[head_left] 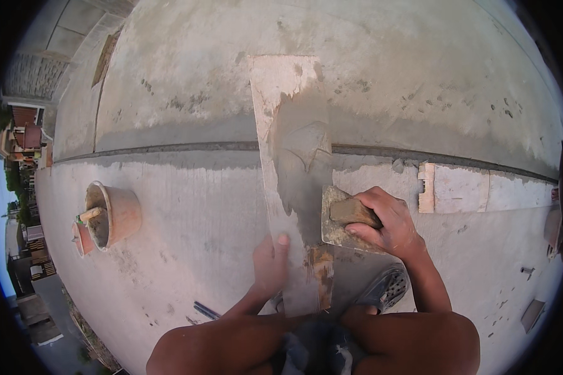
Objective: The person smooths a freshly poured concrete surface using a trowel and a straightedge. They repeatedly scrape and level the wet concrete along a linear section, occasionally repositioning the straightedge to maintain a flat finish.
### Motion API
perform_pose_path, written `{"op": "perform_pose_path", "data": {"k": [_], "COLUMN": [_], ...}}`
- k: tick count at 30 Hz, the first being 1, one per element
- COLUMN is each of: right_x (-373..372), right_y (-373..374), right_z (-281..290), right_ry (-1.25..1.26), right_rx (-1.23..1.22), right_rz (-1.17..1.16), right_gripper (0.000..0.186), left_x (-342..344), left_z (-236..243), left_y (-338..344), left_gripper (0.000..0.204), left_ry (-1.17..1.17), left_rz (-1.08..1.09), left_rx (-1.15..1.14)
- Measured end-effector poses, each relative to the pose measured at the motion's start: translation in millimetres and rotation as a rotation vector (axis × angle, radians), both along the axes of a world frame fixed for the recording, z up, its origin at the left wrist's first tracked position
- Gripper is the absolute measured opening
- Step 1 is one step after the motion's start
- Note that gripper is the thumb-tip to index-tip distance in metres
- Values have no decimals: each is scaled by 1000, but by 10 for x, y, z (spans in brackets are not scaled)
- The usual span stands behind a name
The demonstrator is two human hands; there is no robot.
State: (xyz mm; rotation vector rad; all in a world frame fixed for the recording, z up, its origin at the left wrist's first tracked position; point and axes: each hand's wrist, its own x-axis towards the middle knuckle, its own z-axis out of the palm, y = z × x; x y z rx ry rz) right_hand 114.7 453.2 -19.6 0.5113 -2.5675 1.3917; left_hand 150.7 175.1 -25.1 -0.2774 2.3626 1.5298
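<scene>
A long pale board (pixel 264 125) lies lengthwise away from me, its far part reaching across a dark groove (pixel 187 147) in the concrete. Wet grey mortar (pixel 301 169) coats much of its middle and right side. My left hand (pixel 271 265) grips the board's near left edge, thumb on top and fingers partly hidden. In my right hand (pixel 391 219) is a flat plastering float (pixel 333 235), held closed by its block-like wooden handle (pixel 350 212). The float rests at the board's right edge, beside the mortar. Below the hands are my bent knees and a dark clog (pixel 386 289).
On the left stands an orange bucket (pixel 126 215) with a wooden handle (pixel 91 214) at its rim, next to a smaller red container (pixel 81 240). Another white board (pixel 460 187) lies along the groove at right. Dark rods (pixel 206 310) rest near my left knee.
</scene>
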Motion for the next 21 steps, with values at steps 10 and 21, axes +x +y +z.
{"op": "perform_pose_path", "data": {"k": [10,21], "right_x": [-256,695], "right_y": [60,328], "right_z": [295,-550], "right_ry": [-233,-740], "right_rx": [35,-878], "right_rz": [189,-398], "right_gripper": [43,26], "left_x": [-29,-24], "left_z": [82,-175], "left_y": [8,-288], "left_gripper": [54,39], "left_ry": [-45,126], "left_rz": [-208,56], "left_rx": [-158,-18]}}
